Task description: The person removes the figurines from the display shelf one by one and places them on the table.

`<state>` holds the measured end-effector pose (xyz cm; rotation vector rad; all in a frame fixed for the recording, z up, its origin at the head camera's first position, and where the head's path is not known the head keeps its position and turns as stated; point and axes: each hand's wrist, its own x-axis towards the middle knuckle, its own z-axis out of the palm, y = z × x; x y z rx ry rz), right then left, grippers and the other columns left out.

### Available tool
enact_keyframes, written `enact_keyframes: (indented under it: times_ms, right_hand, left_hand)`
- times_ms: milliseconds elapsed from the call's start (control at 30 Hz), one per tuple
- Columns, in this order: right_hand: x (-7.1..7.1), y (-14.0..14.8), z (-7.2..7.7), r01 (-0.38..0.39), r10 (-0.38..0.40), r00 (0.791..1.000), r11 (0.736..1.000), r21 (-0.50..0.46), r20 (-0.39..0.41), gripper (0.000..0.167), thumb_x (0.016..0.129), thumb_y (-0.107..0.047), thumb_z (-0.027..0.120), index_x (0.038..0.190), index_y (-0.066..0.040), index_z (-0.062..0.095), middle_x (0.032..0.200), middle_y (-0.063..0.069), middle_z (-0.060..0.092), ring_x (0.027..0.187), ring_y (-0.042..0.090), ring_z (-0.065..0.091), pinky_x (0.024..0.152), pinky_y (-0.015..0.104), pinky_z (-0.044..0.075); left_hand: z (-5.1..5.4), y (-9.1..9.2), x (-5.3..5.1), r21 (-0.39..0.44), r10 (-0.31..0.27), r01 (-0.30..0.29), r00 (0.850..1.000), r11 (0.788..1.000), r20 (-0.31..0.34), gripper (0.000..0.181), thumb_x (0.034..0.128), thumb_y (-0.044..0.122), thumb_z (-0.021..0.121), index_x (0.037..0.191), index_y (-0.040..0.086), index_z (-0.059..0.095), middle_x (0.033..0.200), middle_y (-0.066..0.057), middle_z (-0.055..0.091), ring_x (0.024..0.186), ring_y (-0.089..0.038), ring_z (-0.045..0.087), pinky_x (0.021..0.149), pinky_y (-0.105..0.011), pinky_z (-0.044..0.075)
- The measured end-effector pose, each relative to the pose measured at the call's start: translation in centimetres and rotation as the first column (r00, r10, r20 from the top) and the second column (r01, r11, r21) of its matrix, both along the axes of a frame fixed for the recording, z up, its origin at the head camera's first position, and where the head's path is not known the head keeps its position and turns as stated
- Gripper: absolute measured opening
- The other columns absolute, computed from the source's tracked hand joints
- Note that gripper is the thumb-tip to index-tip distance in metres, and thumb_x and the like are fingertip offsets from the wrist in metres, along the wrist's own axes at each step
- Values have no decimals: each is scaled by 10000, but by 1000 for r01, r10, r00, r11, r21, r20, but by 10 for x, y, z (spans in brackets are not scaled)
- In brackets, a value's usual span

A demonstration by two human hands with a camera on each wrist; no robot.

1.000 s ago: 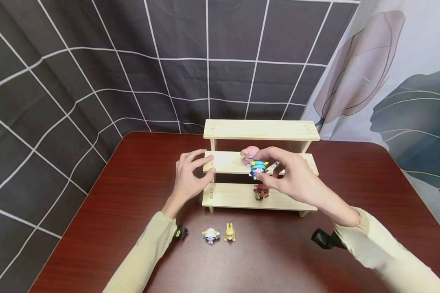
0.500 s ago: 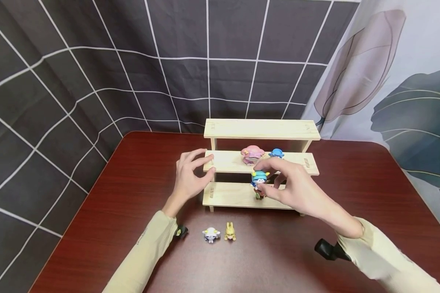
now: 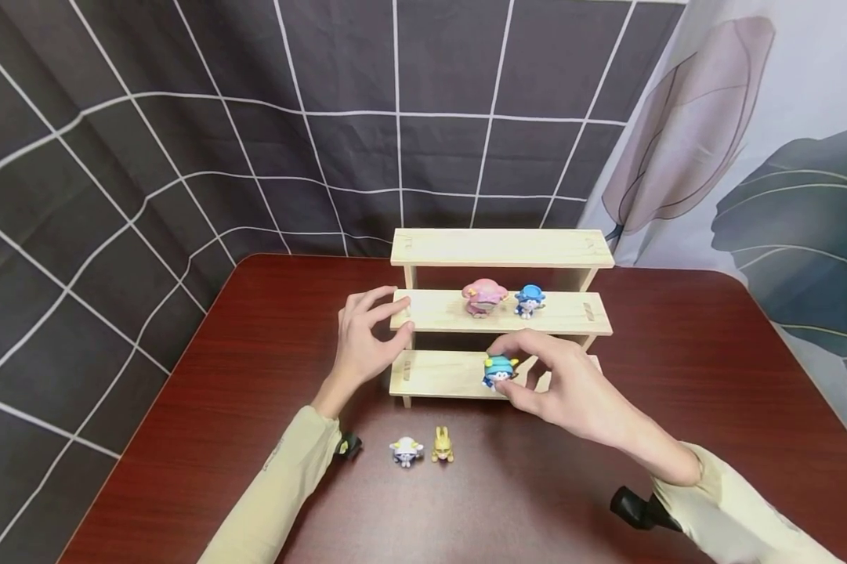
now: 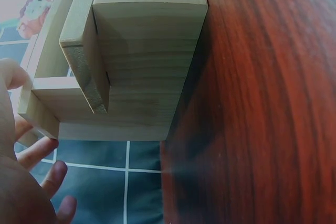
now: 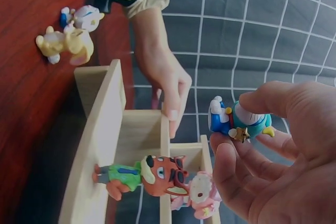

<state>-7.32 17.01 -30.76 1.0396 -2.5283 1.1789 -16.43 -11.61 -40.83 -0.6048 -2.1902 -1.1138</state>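
My right hand (image 3: 564, 380) pinches a small figurine in a turquoise hat with yellow horns (image 3: 497, 370) between thumb and fingers, in front of the lowest tier. In the right wrist view this figurine (image 5: 239, 119) is held clear of the wood. My left hand (image 3: 368, 333) grips the left end of the middle tier of a three-tier wooden display shelf (image 3: 437, 311). A pink figurine (image 3: 483, 298) and a blue-hatted one (image 3: 529, 300) stand on that tier. A fox figurine in a green shirt (image 5: 163, 174) stands on the lowest tier, hidden in the head view.
A white figurine (image 3: 406, 451) and a yellow long-eared one (image 3: 442, 445) sit on the red-brown table (image 3: 289, 313) in front of the shelf. Behind hangs a dark curtain with white grid lines (image 3: 338, 149); a pale leaf-patterned one (image 3: 684, 157) is at the right.
The right hand has lowered the turquoise-hatted figurine from the middle tier's front to the lowest tier's height, uncovering the blue-hatted figurine and covering the fox. The left hand has stayed put.
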Motion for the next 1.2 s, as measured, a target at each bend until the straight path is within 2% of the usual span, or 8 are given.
enact_keyframes:
  times_ms: [167, 367, 533, 767, 1033, 1200]
  right_hand:
    - [3, 1, -5, 0, 1, 1000, 1000, -24, 14, 391, 772, 26, 805, 1092, -148, 662, 981, -112, 647, 766, 116, 623, 630, 249, 517]
    - [6, 1, -15, -32, 35, 999, 997, -76, 31, 423, 745, 78, 804, 1107, -90, 664, 1026, -48, 659, 785, 111, 613, 608, 241, 519]
    - [11, 1, -20, -48, 53, 997, 994, -96, 55, 433, 750, 80, 807, 1118, -95, 658, 1045, -25, 648, 782, 127, 612, 592, 246, 526]
    - [18, 0, -27, -45, 57, 993, 992, -115, 103, 416, 778, 56, 803, 1119, -126, 651, 1002, -44, 635, 715, 103, 600, 564, 251, 512]
    - [24, -1, -38, -32, 41, 995, 994, -101, 90, 430, 766, 53, 809, 1113, -149, 656, 955, -72, 639, 644, 77, 557, 552, 245, 484]
    - [27, -3, -46, -35, 46, 993, 994, -101, 108, 426, 764, 55, 807, 1106, -148, 654, 941, -86, 643, 682, 72, 577, 551, 254, 491]
  left_hand:
    - [0, 0, 0, 1, -8, 8, 1000, 1000, 8, 335, 794, 216, 771, 1110, 106, 787, 1228, -124, 666, 1079, -324, 514, 855, -527, 316]
    - [1, 0, -1, 2, -6, 6, 1000, 1000, 9, 336, 800, 217, 769, 1115, 104, 785, 1231, -103, 666, 1078, -341, 515, 860, -530, 314]
    - [2, 0, 0, 3, -6, 6, 1000, 1000, 15, 337, 796, 208, 776, 1117, 106, 785, 1241, -81, 664, 1083, -334, 511, 863, -526, 313]
    - [1, 0, 0, 6, -6, 5, 1000, 1000, 11, 340, 793, 210, 779, 1119, 114, 786, 1245, -70, 664, 1088, -336, 513, 860, -530, 314]
    - [-1, 0, 0, 2, -1, 1, 1000, 1000, 17, 341, 794, 218, 782, 1121, 121, 786, 1242, -64, 666, 1087, -308, 512, 863, -529, 316]
    - [-1, 0, 0, 13, -3, 3, 1000, 1000, 5, 342, 784, 208, 788, 1113, 112, 788, 1241, -73, 666, 1094, -309, 512, 860, -538, 315]
